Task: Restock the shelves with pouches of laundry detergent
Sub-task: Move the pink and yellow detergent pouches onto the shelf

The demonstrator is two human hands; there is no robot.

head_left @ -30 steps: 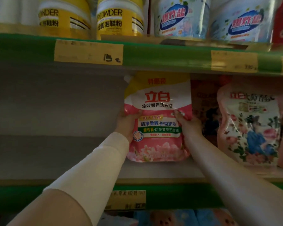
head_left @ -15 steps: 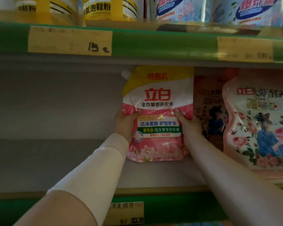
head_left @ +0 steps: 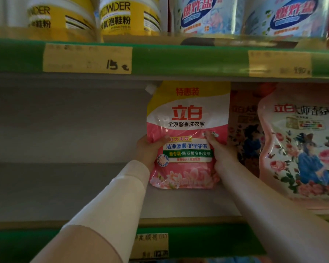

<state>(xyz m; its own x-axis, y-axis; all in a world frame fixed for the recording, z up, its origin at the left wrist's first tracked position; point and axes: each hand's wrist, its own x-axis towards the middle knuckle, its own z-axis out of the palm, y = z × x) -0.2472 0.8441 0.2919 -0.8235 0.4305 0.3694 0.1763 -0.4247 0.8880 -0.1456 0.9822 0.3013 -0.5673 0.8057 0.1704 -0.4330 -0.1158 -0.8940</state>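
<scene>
Pink detergent pouch [head_left: 187,118] upright on the shelf [head_left: 65,186], long axis vertical, spout cap top left, front facing the camera, reads 立白 – 全效馨香洗衣液 – 特惠装, left hand [head_left: 149,151] and right hand [head_left: 221,151] gripping its side edges, thumbs on the front, floral pouch [head_left: 300,149] near on the right, price tag [head_left: 87,58] above reads 15.

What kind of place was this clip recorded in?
Most likely a shop's cleaning-goods aisle: a green shelf edge carries a handwritten price tag, and a detergent pouch stands beside floral pouches below powder tubs.
</scene>
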